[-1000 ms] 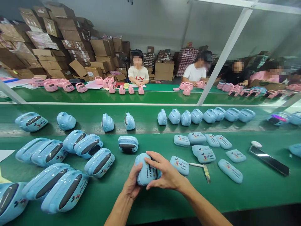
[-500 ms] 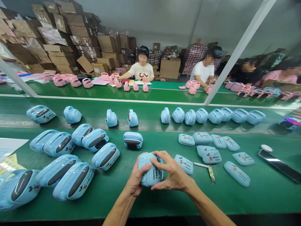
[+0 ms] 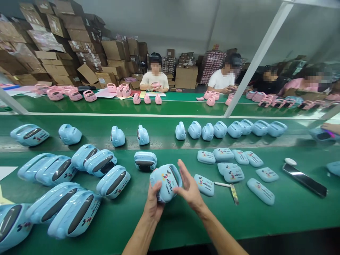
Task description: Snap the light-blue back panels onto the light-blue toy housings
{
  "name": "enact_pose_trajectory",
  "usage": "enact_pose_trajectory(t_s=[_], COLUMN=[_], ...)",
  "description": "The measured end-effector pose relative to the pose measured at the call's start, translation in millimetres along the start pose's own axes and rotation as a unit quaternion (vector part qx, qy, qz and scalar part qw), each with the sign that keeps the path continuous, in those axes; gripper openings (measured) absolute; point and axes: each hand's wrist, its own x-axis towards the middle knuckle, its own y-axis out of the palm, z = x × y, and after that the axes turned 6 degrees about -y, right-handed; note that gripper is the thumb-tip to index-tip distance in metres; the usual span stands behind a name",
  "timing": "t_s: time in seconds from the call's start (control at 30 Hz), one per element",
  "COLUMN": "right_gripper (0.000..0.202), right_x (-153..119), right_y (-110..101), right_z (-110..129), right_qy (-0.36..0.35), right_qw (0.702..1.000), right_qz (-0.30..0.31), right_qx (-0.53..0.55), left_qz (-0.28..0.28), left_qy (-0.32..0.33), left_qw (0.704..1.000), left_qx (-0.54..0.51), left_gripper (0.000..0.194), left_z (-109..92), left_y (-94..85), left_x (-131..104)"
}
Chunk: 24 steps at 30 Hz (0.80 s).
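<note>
Held piece: your left hand [image 3: 154,202] is closed round a blue case [image 3: 166,180], thumb along its near side, the other fingers mostly hidden beneath; the case is lifted over the tabletop [image 3: 186,226] and tilted so its printed face looks up toward you. Judgement: this hold leaves the print and the handle side unobstructed for the other hand. Your right hand [image 3: 191,189] is wide, fingers raised and apart from the case, thumb at its lower right edge; whether that thumb presses or merely rests, you cannot tell from here. Materials: the case looks like glossy moulded plastic, rounded at every corner, with a loop handle on the side toward your right hand. Just right of that hand lies a printed panel [image 3: 204,185], flatter and duller, rounded-rectangular; it probably sits there for an easy reach. Beside it, a slim white tool [image 3: 222,184] touches or nearly touches a shiny strip [image 3: 234,194]. Beyond your left hand stands a dark-windowed case [image 3: 145,161], and left of the same hand a group of windowed cases [image 3: 113,181] leans in rough rows, presumably grouped to keep the space before you workable.
</note>
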Motion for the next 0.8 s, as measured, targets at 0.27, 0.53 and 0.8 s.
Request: enact_pose_trajectory(t_s=[0.27, 0.53, 0.8], right_gripper=[0.105, 0.074, 0.063], right_x=[3, 7, 11], right_y=[-21, -28, 14], right_z=[-23, -30, -41], right_qy=[0.127, -0.031, -0.072], right_qw=[0.984, 0.990, 0.958], right_qz=[-0.042, 0.064, -0.158], right_qx=[0.122, -0.123, -0.228], left_qz=[0.149, 0.153, 0.112], left_qy=[0.066, 0.086, 0.119], left_qw=[0.963, 0.872, 0.858], left_qx=[0.214, 0.457, 0.488], left_gripper=[0.082, 0.075, 0.076], left_z=[-20, -36, -22], left_y=[-27.2, -34.5, -37.3], left_x=[33, 36, 30])
